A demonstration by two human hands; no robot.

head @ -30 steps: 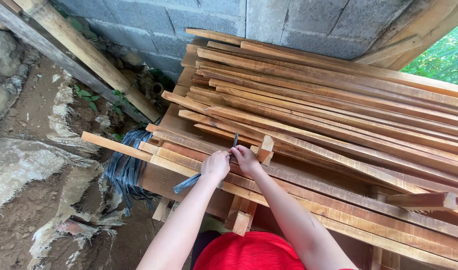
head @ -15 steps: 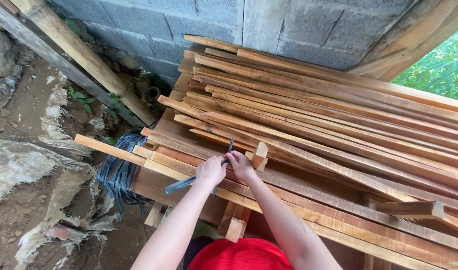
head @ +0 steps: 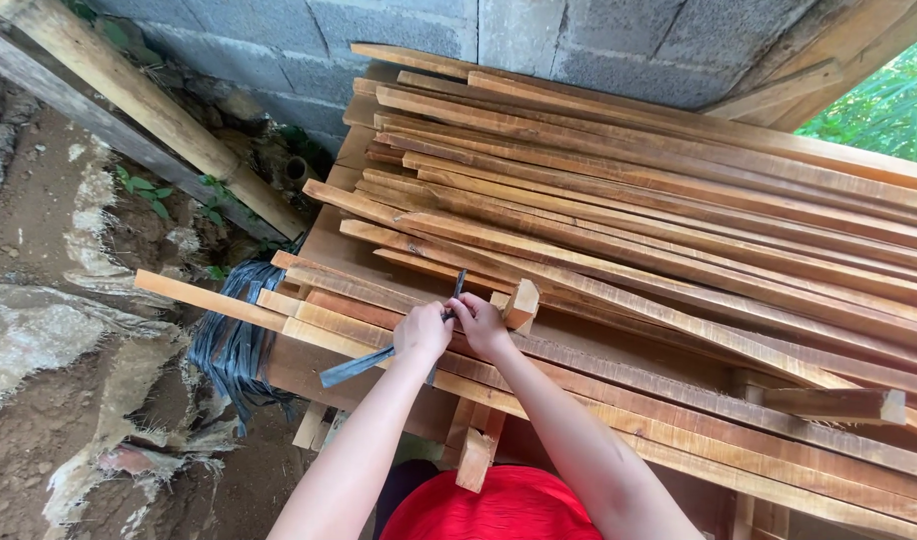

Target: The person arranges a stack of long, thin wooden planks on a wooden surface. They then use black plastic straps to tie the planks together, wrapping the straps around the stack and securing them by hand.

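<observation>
My left hand [head: 422, 331] and my right hand [head: 482, 324] meet over the near edge of a stack of long wooden slats [head: 679, 230]. Both are closed on a dark flat strap [head: 359, 364] whose one end trails left below my left hand and whose other end [head: 459, 285] sticks up between the hands. A short wooden block [head: 522, 303] stands on the slats right beside my right hand. The strap lies across a long slat [head: 219, 303] that juts out to the left.
A grey block wall [head: 399, 30] stands behind the stack. Two heavy beams [head: 129, 100] lean at the left over bare earth and sacking [head: 69, 350]. A bundle of dark strapping [head: 234, 350] hangs at the stack's left corner. Greenery [head: 884, 100] shows at far right.
The view has shifted slightly, so the stack sits lower and more to the right. My hands stay together on the strap at the same spot on the slats.
</observation>
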